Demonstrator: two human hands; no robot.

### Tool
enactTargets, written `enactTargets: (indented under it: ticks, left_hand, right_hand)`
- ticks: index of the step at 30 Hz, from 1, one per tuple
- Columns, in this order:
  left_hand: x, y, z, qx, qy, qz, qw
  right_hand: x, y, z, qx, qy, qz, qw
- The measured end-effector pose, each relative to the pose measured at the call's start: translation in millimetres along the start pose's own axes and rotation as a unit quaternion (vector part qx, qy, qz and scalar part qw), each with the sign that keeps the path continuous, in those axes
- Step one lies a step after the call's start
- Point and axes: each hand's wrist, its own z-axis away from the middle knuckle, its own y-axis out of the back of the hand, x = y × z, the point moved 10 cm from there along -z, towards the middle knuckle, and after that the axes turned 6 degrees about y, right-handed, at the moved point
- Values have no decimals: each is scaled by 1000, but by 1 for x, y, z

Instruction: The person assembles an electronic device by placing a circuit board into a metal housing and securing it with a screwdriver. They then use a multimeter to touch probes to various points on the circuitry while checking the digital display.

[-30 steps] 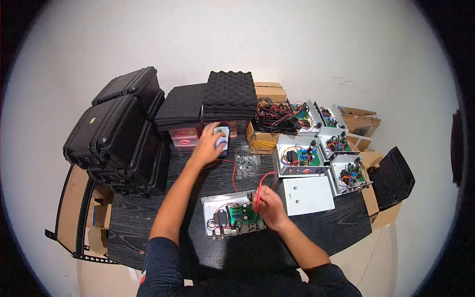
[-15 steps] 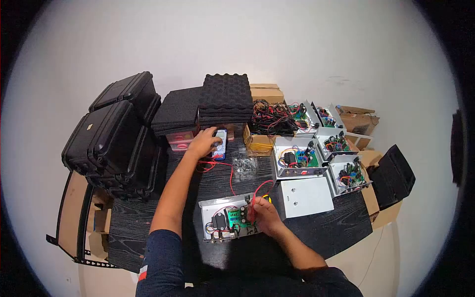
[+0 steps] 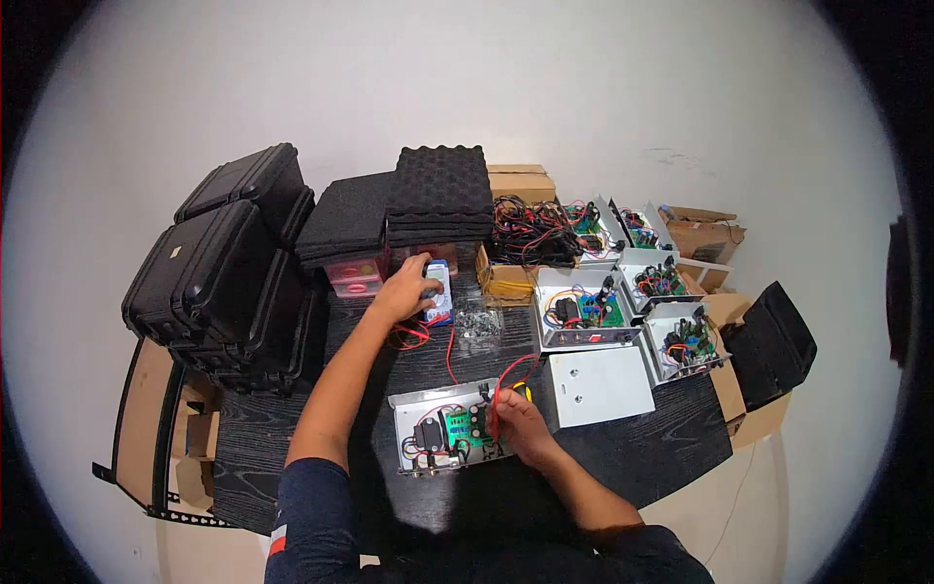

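Observation:
My left hand (image 3: pixel 404 291) rests on a blue-edged multimeter (image 3: pixel 439 284), its fingers bent over the dial area of the face. Red test leads (image 3: pixel 413 335) lie in loops just below the meter. Nearer to me, my right hand (image 3: pixel 522 428) pinches a red test probe (image 3: pixel 495 417), its lead arching up and to the right. The probe points down over the right part of an open metal enclosure (image 3: pixel 400 401) holding a green circuit board (image 3: pixel 457 426). Its tip is too small to make out. A yellow-and-black object (image 3: pixel 523 390) shows partly behind that hand.
Several open enclosures with boards (image 3: pixel 587 310) stand at the right, beside a white metal cover (image 3: pixel 600 386). A cardboard box of cables (image 3: pixel 534 234) and stacked black foam (image 3: pixel 440 185) are at the back. Black hard cases (image 3: pixel 209 258) rise on the left. A clear bag (image 3: pixel 479 329) lies centrally.
The multimeter has shifted slightly right and towards me under my left hand, and it sits at a different angle. My right hand keeps the probe over the enclosure, nearly unmoved.

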Motion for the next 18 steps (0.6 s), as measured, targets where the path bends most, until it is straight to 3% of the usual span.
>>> enactTargets:
  ticks: [18]
  left_hand:
    - [12, 7, 1, 8, -1, -21, 1000]
  right_hand:
    - [9, 4, -1, 2, -18, 10, 1000]
